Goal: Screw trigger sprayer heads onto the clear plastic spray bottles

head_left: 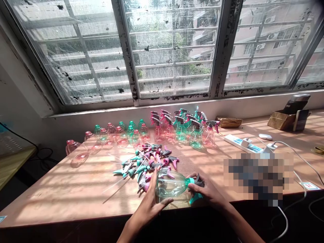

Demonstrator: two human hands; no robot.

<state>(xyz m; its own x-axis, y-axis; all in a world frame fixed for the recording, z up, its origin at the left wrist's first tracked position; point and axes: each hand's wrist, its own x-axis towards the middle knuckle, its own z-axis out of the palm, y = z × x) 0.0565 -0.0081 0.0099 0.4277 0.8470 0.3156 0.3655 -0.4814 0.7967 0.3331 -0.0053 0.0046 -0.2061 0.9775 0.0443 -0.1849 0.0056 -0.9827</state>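
Note:
A clear green spray bottle lies on its side in the air near the table's front edge, its neck pointing right. My left hand is wrapped around the bottle's base, thumb below and fingers behind. At the neck, my right hand grips the grey and teal spray head, which sits at the bottle's mouth. Whether its thread is tight cannot be seen. Just behind the bottle is a pile of loose pink, teal and grey spray heads, with thin tubes sticking out to the left.
Open-topped pink and green bottles stand at the back left. Bottles with spray heads fitted are grouped beside them. To the right are a white power strip with cables, a brown pouch, a cardboard box and a blurred patch.

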